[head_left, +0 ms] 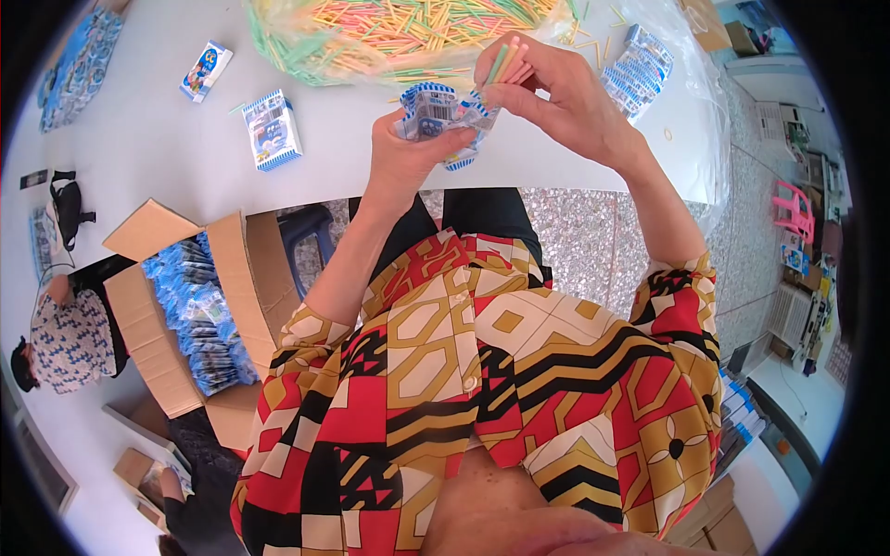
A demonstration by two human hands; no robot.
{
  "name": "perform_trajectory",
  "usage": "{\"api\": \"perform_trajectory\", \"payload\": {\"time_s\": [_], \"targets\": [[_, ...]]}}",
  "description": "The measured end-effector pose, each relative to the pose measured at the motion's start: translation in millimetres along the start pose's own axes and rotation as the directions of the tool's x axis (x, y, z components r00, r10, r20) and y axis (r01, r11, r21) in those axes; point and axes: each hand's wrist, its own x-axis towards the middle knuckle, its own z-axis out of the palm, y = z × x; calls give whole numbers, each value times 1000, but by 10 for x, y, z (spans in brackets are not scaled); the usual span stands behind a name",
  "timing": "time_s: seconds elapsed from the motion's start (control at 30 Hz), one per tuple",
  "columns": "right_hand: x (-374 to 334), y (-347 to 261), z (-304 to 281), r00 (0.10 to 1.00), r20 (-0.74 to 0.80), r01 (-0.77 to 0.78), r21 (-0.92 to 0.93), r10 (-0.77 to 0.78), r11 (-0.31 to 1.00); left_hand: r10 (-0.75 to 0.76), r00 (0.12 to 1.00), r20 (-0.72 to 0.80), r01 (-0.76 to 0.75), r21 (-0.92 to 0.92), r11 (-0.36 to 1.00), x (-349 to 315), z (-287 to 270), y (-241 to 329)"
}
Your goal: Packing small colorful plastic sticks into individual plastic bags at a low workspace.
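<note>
Over the near edge of the white table, my left hand [408,153] is closed on a blue-and-white striped plastic packet [428,108], which bulges and crinkles. My right hand [561,97] pinches a small bunch of thin pastel sticks [505,65], pink, green and yellow, close to the packet's right end. The packet's mouth is partly hidden by my fingers. Just beyond both hands lies a heap of the same sticks [417,32] on a spread clear plastic bag [283,60].
A small box [272,132] and a smaller box [206,71] lie left on the table [171,139]. Striped packets [638,74] lie at right; more are piled at far left. An open carton [139,306] of packets stands lower left. Other people [74,329] are at left.
</note>
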Motion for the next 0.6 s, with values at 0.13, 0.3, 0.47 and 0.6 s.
{"api": "perform_trajectory", "payload": {"time_s": [0.13, 0.3, 0.47, 0.6], "targets": [[-17, 62, -17, 998, -52, -41, 10, 42, 999, 28, 1000, 11, -28, 1, 1000, 22, 34, 17], [62, -64, -97, 990, -57, -120, 90, 126, 989, 83, 997, 2, -83, -33, 996, 51, 49, 25], [130, -186, -140, 983, -70, -160, 114, 169, 981, 76, 997, 1, -75, -60, 995, 78, 43, 35], [268, 218, -65, 949, -146, 309, 268, -279, 912, 61, 998, 5, -60, -124, 990, 98, 83, 47]]}}
